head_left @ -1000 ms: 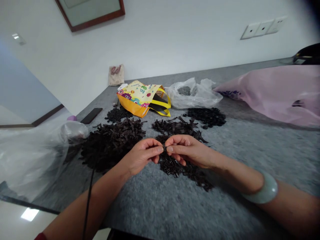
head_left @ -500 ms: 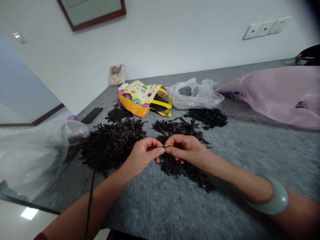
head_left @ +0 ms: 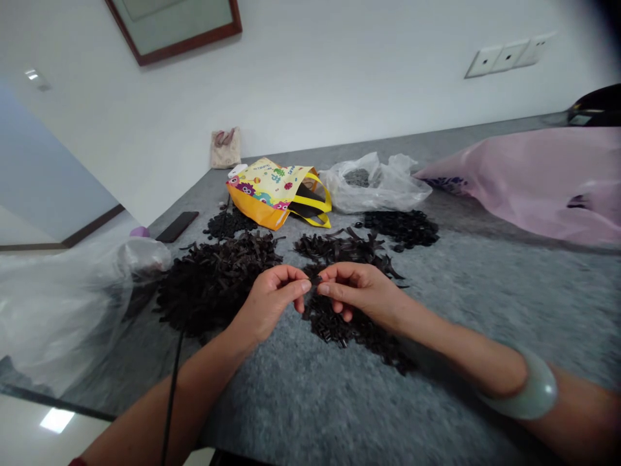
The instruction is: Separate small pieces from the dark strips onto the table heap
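Between my fingertips is a small dark piece [head_left: 315,280], too small to make out in full. My left hand [head_left: 279,294] pinches its left side, thumb against forefinger. From the right, my right hand [head_left: 356,288] pinches the other side. Both hands hover over the grey tabletop. Under and behind them lies a heap of small dark folded pieces [head_left: 334,327]. A big pile of dark ribbon-like strips [head_left: 218,278] is left of my left hand, and a smaller bunch of strips [head_left: 339,244] lies just beyond my hands.
Black round discs [head_left: 402,228] are heaped behind my right hand, with more discs [head_left: 228,223] at the back left. Around them are a yellow printed bag [head_left: 272,188], a clear plastic bag [head_left: 388,188], a pink bag [head_left: 538,181], a dark phone-like slab [head_left: 178,226] and clear plastic [head_left: 63,310].
My fingertips have drawn slightly apart, the left hand shifting a little left, so more of the small dark piece shows between them. The view has shifted slightly.
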Tool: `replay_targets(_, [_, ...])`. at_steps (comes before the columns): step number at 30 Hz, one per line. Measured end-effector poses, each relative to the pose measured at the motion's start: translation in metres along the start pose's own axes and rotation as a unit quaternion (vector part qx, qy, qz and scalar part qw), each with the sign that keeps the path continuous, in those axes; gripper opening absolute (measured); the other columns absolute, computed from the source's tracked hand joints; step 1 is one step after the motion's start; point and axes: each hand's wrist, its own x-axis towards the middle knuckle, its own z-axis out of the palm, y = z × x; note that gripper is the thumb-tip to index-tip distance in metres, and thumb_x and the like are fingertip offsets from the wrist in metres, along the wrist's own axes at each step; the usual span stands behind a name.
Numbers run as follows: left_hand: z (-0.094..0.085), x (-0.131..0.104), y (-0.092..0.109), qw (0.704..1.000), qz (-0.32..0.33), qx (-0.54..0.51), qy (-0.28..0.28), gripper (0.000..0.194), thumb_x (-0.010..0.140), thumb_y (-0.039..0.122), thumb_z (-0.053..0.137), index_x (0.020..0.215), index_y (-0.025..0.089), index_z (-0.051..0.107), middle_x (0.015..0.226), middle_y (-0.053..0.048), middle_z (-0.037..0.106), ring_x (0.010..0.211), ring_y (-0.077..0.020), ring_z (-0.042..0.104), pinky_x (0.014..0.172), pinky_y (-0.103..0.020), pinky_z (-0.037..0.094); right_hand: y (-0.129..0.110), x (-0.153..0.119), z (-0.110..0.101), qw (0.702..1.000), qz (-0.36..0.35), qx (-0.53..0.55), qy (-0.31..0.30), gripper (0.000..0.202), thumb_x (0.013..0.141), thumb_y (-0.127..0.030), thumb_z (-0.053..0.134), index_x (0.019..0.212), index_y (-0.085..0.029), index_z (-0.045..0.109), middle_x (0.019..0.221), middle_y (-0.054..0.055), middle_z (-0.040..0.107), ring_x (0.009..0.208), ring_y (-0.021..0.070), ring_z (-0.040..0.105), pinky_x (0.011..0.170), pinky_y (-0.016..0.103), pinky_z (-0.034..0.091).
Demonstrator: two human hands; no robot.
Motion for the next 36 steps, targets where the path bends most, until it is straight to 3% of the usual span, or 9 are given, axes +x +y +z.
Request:
replay_targets(7, [0.0042,-0.0031,0.0081,0.995,0.015,0.092,0.020,0.012,0.080,0.027,0.067,0.078,0.016,0.062,0.057,0.004,0.058,0.052,-0.0097,0.055,0.055,-0.023,0.043,0.0019,-0.0004,0.0011,1.000,-0.010,-0.005,0.015,0.029,0.076,-0.043,0.080,0.087,-0.018,0.071,0.060,-0.003,0.060,0.048,0.0068,0.055,0.042,0.017,0.045])
replay_targets(14, [0.0096,-0.0036,0.0048,0.998,0.031,0.047,0.008,0.020,0.075,0.028,0.074,0.085,0.017,0.061,0.079,0.001,0.065,0.061,-0.0114,0.065,0.061,-0.026,0.052,0.0037,0.0004,0.0025,0.999,-0.040,-0.012,0.028,0.025,0.074,-0.039,0.080,0.076,-0.018,0.067,0.059,-0.003,0.061,0.048,0.0061,0.052,0.043,0.017,0.043])
replay_targets(23, [0.0064,-0.0011,0.0020,1.000,0.003,0.009,-0.006,0.017,0.077,0.026,0.073,0.088,0.015,0.064,0.076,0.000,0.068,0.064,-0.0131,0.070,0.065,-0.026,0.054,0.0031,0.0018,0.0007,0.998,-0.040,-0.024,0.043,0.026,0.072,-0.038,0.080,0.070,-0.018,0.064,0.057,-0.003,0.060,0.047,0.0069,0.050,0.042,0.019,0.041])
replay_targets(29, [0.0080,-0.0015,0.0020,0.999,0.001,0.042,0.006,0.012,0.078,0.025,0.069,0.082,0.015,0.064,0.068,0.001,0.067,0.061,-0.0128,0.068,0.062,-0.026,0.052,0.0039,0.0018,0.0012,0.997,-0.056,-0.038,0.030,0.024,0.073,-0.036,0.080,0.070,-0.018,0.064,0.057,-0.003,0.060,0.047,0.0072,0.050,0.043,0.019,0.042])
replay_targets(36, [0.0088,-0.0039,0.0041,0.999,0.012,0.049,0.006,0.011,0.076,0.025,0.067,0.081,0.016,0.062,0.065,0.002,0.064,0.057,-0.0122,0.065,0.058,-0.025,0.050,0.0031,0.0038,0.0040,0.999,-0.017,-0.018,0.041,0.028,0.069,-0.035,0.083,0.066,-0.018,0.060,0.053,-0.004,0.058,0.045,0.0067,0.050,0.041,0.018,0.040])
